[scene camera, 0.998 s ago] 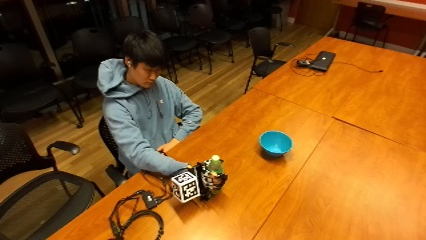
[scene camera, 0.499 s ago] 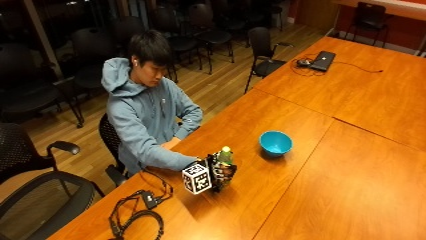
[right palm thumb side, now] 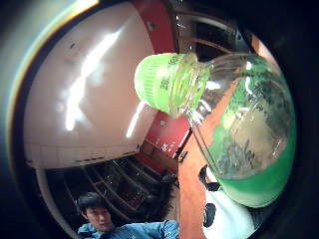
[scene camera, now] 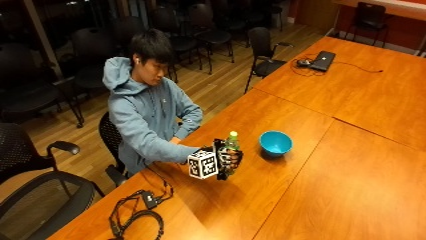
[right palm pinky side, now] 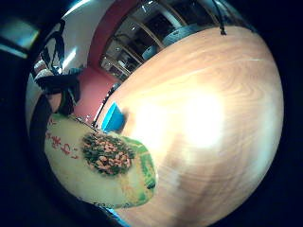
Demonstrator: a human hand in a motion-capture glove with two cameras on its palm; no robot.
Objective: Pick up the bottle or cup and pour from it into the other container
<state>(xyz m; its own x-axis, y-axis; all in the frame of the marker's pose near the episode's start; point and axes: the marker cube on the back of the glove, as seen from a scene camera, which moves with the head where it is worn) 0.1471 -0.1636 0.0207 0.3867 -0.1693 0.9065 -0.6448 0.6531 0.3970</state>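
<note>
A laptop (scene camera: 323, 60) lies open on the wooden table (scene camera: 346, 165) at two o'clock, a cable trailing beside it. Black office chairs (scene camera: 263, 47) stand at twelve; another, perhaps mesh-backed, armchair (scene camera: 30, 185) waits at eight.

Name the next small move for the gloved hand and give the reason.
Probably carry the bottle toward the blue bowl. The right hand grips it upright, clear of the table, the bowl stands apart, and the green cap appears on.
</note>
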